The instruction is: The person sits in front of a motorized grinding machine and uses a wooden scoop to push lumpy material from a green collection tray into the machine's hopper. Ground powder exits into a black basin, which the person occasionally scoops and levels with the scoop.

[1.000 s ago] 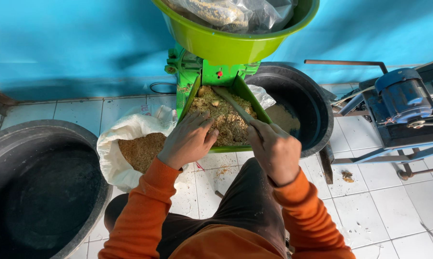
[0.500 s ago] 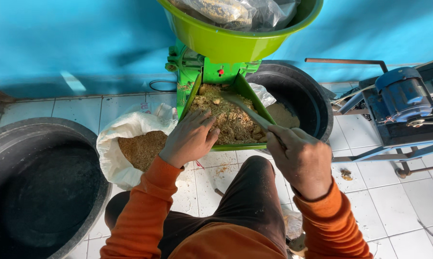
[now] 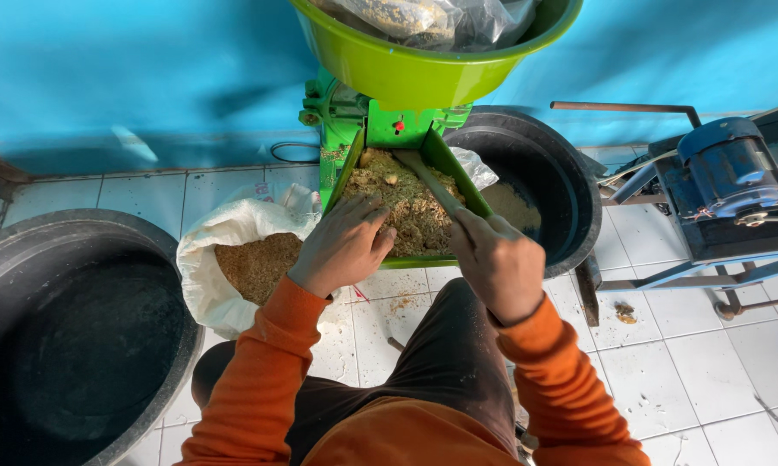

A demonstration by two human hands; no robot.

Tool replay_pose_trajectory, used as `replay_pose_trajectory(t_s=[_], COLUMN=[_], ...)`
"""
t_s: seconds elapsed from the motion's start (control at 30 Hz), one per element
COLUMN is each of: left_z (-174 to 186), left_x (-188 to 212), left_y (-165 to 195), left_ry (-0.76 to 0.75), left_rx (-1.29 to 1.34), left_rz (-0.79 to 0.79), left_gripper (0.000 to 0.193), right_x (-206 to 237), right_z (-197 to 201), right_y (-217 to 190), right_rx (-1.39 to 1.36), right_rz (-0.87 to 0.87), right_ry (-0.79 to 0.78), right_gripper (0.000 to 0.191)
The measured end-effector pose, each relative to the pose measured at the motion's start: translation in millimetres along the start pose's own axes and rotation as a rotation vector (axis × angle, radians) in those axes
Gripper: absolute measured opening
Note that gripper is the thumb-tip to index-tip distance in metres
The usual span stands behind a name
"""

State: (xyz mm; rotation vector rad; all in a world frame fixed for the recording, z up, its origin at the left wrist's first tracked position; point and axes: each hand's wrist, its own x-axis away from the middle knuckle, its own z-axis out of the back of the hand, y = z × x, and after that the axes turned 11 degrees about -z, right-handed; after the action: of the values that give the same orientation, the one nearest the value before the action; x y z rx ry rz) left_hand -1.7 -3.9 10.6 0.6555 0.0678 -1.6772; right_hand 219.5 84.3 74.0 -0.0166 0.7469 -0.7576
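Observation:
A green machine (image 3: 354,121) stands against the blue wall with a green feed tray (image 3: 454,164) full of brownish crumbly mash (image 3: 406,203). My left hand (image 3: 341,246) rests palm down on the mash at the tray's near left side, fingers spread. My right hand (image 3: 497,263) grips a wooden stick (image 3: 432,181) that slants up into the mash toward the machine's throat. Both arms wear orange sleeves. A lime-green bowl (image 3: 406,73) holding plastic bags sits on top of the machine.
A white sack (image 3: 203,267) of brown meal stands open left of the tray. A large black tub (image 3: 78,336) sits at the left, another black tub (image 3: 544,185) behind the tray on the right. A blue motor on a metal frame (image 3: 725,173) stands at right on the white tiles.
My right hand pulled back toward me with the stick and now holds it at the tray's near right edge. My left hand has spread flatter on the mash.

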Motion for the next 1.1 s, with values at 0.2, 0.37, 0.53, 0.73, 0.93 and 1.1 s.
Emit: replay_pose_trajectory(t_s=[0.2,0.37,0.53,0.73,0.93,1.1], left_z=[-1.1,-1.3,0.7,0.1,0.7,0.2], left_x=[0.9,0.1,0.0,1.0,1.6,0.5], left_y=[-1.1,-1.0,-1.0,0.0,0.5,0.9], left_ry=[0.03,-0.005,0.007,0.039,0.037,0.022], left_rx=[-0.009,-0.016,-0.011,-0.02,-0.012,-0.026], left_rz=[-0.02,-0.008,-0.022,-0.044,-0.039,-0.022], left_gripper=[0.04,0.04,0.039,0.041,0.041,0.039], right_x=[-3.3,-13.9,-3.7,-8.7,-9.1,-12.8], right_z=[13.5,-21.8,12.7,58.7,38.4,-13.9], right_y=[-10.4,-13.1,-6.9,-5.0,2.0,-1.3], right_rx=[-0.03,0.042,-0.062,0.007,0.046,0.04], right_rz=[0.009,0.005,0.007,0.001,0.051,-0.009], right_ry=[-0.041,-0.009,0.007,-0.115,-0.08,-0.037], right_gripper=[0.021,0.02,0.019,0.021,0.018,0.022])
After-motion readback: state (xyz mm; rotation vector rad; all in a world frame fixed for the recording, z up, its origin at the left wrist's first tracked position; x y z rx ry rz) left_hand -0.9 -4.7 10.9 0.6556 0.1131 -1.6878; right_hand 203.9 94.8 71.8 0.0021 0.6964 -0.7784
